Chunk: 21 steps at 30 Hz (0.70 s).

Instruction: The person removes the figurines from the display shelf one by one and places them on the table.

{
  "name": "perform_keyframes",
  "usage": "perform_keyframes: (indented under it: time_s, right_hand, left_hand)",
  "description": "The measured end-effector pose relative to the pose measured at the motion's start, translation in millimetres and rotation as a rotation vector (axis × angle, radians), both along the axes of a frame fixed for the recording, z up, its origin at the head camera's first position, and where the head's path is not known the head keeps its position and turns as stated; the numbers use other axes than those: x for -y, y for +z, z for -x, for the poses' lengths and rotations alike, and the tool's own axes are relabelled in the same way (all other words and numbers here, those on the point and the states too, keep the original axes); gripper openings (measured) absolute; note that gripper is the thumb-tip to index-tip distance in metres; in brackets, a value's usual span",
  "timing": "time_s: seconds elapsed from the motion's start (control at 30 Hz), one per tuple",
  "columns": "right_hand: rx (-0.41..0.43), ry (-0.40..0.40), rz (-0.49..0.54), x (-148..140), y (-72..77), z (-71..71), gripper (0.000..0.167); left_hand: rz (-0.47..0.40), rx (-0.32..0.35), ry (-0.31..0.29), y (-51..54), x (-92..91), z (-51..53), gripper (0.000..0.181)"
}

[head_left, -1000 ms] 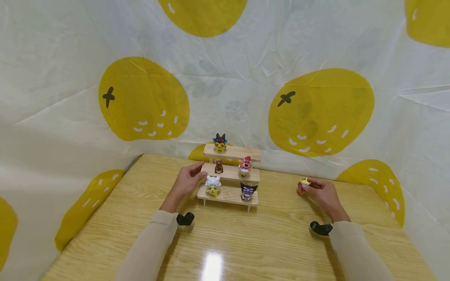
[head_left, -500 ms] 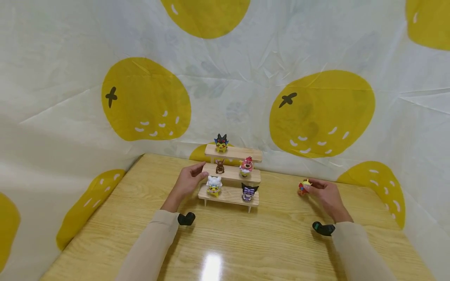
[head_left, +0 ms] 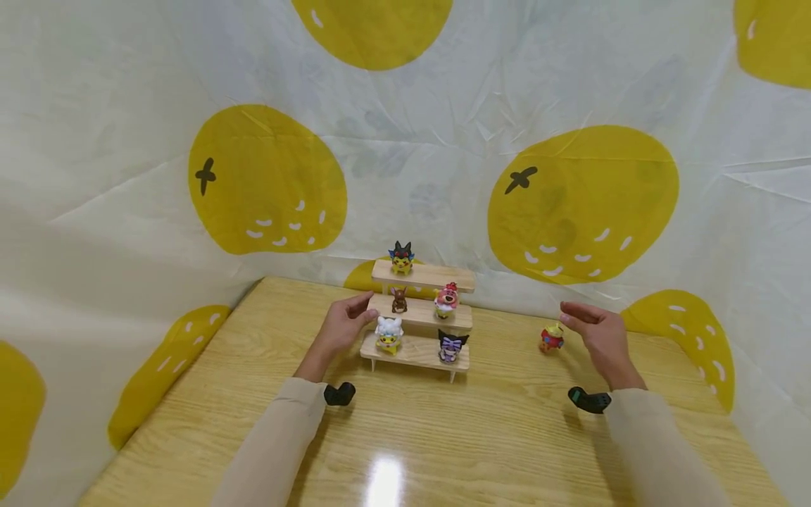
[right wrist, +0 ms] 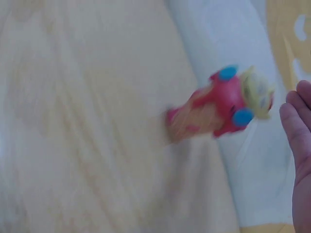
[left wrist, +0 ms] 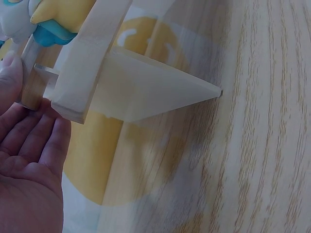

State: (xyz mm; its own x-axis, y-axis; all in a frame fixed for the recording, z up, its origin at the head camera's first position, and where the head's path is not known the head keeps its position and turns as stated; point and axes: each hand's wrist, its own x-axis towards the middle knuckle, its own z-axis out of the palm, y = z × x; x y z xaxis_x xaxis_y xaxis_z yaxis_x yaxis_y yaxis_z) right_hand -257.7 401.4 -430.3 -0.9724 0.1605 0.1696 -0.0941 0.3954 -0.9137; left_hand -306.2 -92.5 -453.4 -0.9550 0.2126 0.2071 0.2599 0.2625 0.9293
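My left hand [head_left: 338, 329] grips the left end of the middle step of a three-step wooden stand [head_left: 419, 311]. The left wrist view has the thumb and fingers of that hand [left wrist: 30, 165] around one step, beside the stand's board [left wrist: 81, 80]. A small red figure with a yellow top and blue spots [head_left: 551, 338] stands upright on the table, right of the stand. Just right of it my right hand [head_left: 602, 341] is raised with straight fingers, not touching it. In the right wrist view a gap separates the figure [right wrist: 221, 104] from the hand [right wrist: 300, 131].
On the stand are a black-eared yellow figure [head_left: 402, 259] on top, a brown one [head_left: 399, 301] and a pink one [head_left: 446, 301] in the middle, a white-hatted one [head_left: 388, 335] and a purple-black one [head_left: 450, 346] below. A patterned cloth [head_left: 418, 169] hangs behind the table [head_left: 494, 436].
My right hand has let go of the red figure and moved off to the right; the figure stays on the table. My left hand keeps its place at the stand.
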Motion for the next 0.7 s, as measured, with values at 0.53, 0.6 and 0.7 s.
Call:
perform_keyframes:
  time_s: [0.53, 0.6, 0.7]
  right_hand:
    - [0.039, 0.06, 0.036, 40.6, 41.8, 4.3, 0.063]
    - [0.043, 0.07, 0.035, 46.5, 45.3, 4.7, 0.063]
    - [0.045, 0.072, 0.001, 53.4, 49.2, 4.9, 0.063]
  left_hand:
    - [-0.002, 0.011, 0.013, 0.7, -0.9, 0.9, 0.053]
    - [-0.003, 0.013, 0.017, 0.6, -1.1, 1.2, 0.054]
    - [-0.007, 0.017, 0.017, 0.5, -0.9, 1.0, 0.053]
